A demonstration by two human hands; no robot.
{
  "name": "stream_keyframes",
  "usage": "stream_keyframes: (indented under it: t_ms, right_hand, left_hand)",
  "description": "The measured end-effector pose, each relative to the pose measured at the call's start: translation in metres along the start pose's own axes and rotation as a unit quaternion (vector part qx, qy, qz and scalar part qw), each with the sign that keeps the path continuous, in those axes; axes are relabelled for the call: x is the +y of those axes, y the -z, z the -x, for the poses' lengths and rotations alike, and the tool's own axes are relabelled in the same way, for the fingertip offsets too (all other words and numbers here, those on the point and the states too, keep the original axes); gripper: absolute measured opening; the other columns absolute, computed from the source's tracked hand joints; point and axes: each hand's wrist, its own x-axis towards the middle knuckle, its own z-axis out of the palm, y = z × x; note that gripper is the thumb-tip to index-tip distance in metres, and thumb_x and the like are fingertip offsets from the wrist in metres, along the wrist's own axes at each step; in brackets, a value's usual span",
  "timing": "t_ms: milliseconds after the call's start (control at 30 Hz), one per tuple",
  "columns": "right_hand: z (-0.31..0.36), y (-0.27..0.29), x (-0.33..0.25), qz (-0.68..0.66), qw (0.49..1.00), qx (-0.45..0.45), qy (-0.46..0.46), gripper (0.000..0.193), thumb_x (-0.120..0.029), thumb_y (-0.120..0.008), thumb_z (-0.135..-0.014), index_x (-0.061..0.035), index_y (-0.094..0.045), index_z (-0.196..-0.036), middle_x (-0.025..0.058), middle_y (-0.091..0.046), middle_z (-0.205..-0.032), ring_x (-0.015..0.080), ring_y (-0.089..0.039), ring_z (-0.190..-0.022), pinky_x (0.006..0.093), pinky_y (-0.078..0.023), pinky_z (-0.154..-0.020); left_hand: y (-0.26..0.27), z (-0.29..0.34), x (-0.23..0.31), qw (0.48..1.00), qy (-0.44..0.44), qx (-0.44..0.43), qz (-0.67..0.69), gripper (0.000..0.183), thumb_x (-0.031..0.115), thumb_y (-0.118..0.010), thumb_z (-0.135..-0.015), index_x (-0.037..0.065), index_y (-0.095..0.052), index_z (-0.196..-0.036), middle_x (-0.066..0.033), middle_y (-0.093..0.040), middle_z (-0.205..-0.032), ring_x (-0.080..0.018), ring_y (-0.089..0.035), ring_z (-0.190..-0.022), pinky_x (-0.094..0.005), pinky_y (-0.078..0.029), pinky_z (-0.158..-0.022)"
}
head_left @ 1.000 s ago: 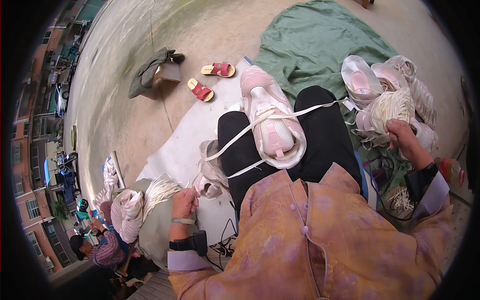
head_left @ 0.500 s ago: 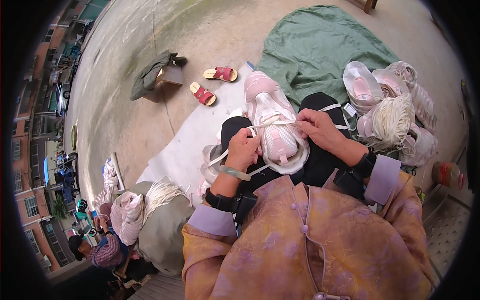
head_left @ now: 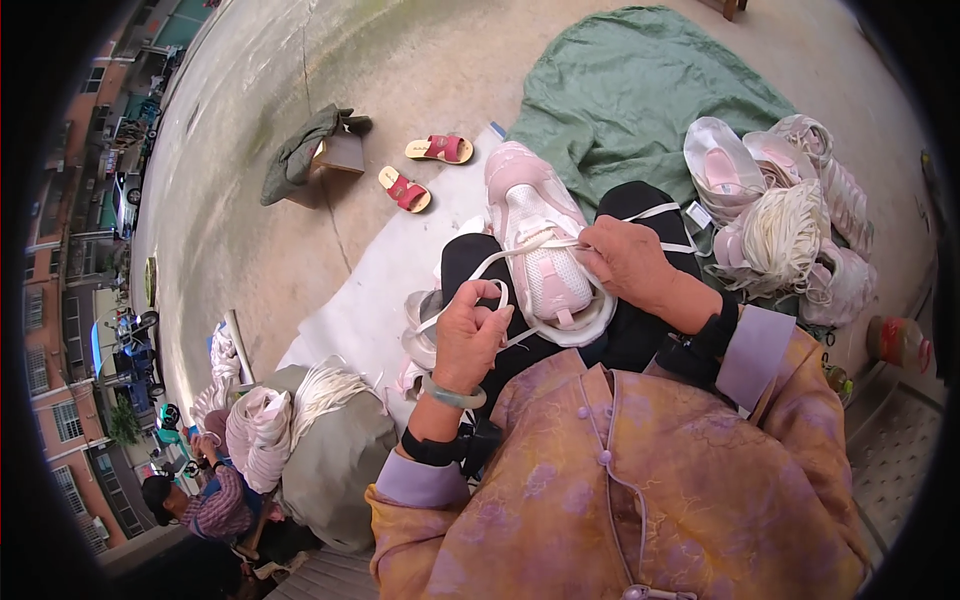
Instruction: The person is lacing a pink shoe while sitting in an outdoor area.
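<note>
A pink and white sneaker rests between my knees, toe pointing away, its tongue nearest me. White lace crosses its upper and trails to both sides. My left hand, left of the shoe's opening, pinches a white shoelace that loops up above the fingertips. At the right side of the shoe, my right hand closes its fingers on lace by the eyelets; its fingertips are partly hidden. Another length of white lace lies over my right knee, beside a small white tag.
Several pink and white sneakers and a bundle of white laces lie at right by a green cloth. Red slippers and a box-like stool stand ahead. More laces hang at left, near another person.
My left hand has pulled back toward me and left, drawing the lace into a raised loop. My right hand has shifted slightly left along the shoe.
</note>
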Motion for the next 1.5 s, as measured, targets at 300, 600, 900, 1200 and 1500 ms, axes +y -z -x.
stream_keyframes:
  t_ms: [300, 600, 900, 1200, 1500]
  right_hand:
    - [0.000, -0.015, 0.007, -0.073, 0.994, -0.041, -0.072, 0.014, -0.019, -0.058, -0.077, -0.0056, -0.057, -0.082, 0.0122, -0.055, -0.077, 0.0305, -0.057, -0.072, 0.0383, -0.043, -0.062]
    - [0.003, 0.004, -0.009, -0.016, 0.999, -0.036, -0.036, 0.017, -0.018, -0.051, -0.084, -0.0018, -0.049, -0.083, 0.0176, -0.055, -0.072, 0.0358, -0.056, -0.067, 0.0420, -0.044, -0.059]
    - [-0.009, 0.025, -0.035, -0.429, 0.863, -0.144, -0.225, 0.014, -0.014, -0.050, -0.090, -0.0013, -0.055, -0.095, -0.0009, -0.053, -0.066, 0.0035, -0.051, -0.057, 0.0185, -0.045, -0.050]
    - [-0.010, 0.014, -0.045, -0.508, 0.827, -0.046, -0.236, 0.016, -0.012, -0.050, -0.090, 0.0002, -0.060, -0.094, 0.0015, -0.056, -0.072, 0.0036, -0.051, -0.059, 0.0173, -0.044, -0.052]
    - [0.002, 0.017, -0.046, -0.502, 0.837, -0.079, -0.203, 0.013, -0.005, -0.055, -0.085, 0.0028, -0.058, -0.095, 0.0009, -0.058, -0.073, 0.0042, -0.054, -0.064, 0.0178, -0.045, -0.057]
  left_hand:
    - [0.003, 0.005, -0.008, 0.980, 0.074, -0.133, 0.126, 0.019, 0.016, -0.052, -0.089, 0.000, -0.058, -0.099, -0.0042, -0.061, -0.070, -0.0080, -0.057, -0.054, -0.0177, -0.047, -0.049]
    - [0.004, 0.009, -0.007, 0.999, 0.036, -0.030, 0.024, 0.010, 0.005, -0.058, -0.082, 0.000, -0.063, -0.090, -0.0035, -0.060, -0.080, -0.0089, -0.057, -0.068, -0.0200, -0.046, -0.060]
    - [-0.013, -0.012, 0.017, 0.963, -0.238, 0.093, -0.090, 0.011, 0.001, -0.061, -0.079, 0.000, -0.065, -0.089, -0.0034, -0.058, -0.071, -0.0075, -0.052, -0.059, -0.0201, -0.042, -0.053]
    - [-0.039, -0.020, 0.031, 0.992, -0.028, -0.048, 0.111, 0.017, 0.009, -0.051, -0.088, -0.002, -0.061, -0.097, -0.0032, -0.061, -0.073, -0.0059, -0.054, -0.055, -0.0175, -0.044, -0.050]
    - [-0.050, -0.019, 0.025, 0.970, -0.215, 0.001, -0.116, 0.015, 0.003, -0.051, -0.086, -0.002, -0.061, -0.096, -0.0010, -0.058, -0.067, -0.0052, -0.052, -0.056, -0.0190, -0.043, -0.050]
